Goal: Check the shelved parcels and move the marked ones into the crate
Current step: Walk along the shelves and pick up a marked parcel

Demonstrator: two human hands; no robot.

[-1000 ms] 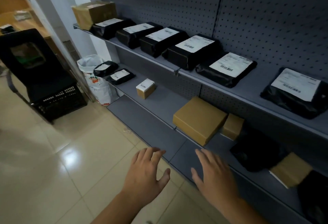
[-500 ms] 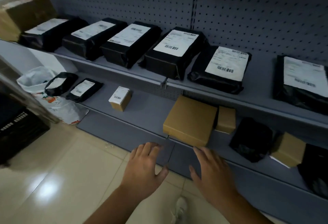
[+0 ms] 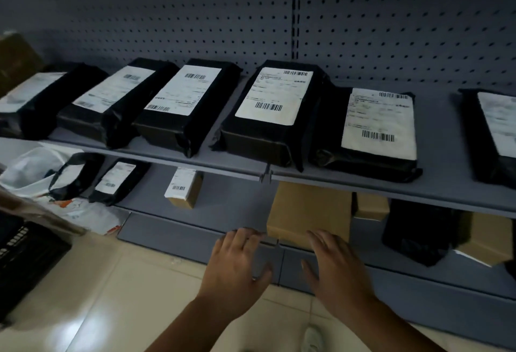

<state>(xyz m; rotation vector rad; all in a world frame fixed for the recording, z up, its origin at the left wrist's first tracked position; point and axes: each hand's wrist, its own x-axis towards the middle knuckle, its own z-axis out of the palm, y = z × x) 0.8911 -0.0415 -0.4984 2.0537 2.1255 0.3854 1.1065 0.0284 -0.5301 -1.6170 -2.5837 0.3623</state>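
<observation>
Several black parcels with white labels lie in a row on the upper shelf (image 3: 363,184), among them one at the middle (image 3: 275,113) and one to its right (image 3: 371,134). On the lower shelf a flat brown box (image 3: 310,212) sits near the front edge. My left hand (image 3: 237,268) and my right hand (image 3: 337,270) hover palm down just before that box, fingers spread, holding nothing. A black crate (image 3: 25,262) stands on the floor at the far left, partly cut off.
The lower shelf also carries two small black parcels (image 3: 117,181), a small labelled carton (image 3: 184,188), a small brown box (image 3: 370,206), a black bag (image 3: 413,229) and another brown box (image 3: 485,237). A white sack (image 3: 33,176) leans at the left. Glossy floor tiles lie below.
The view has swung right and closer to the shelves, and the crate has slid to the left edge. Both hands have moved forward to the lower shelf's front edge, still holding nothing.
</observation>
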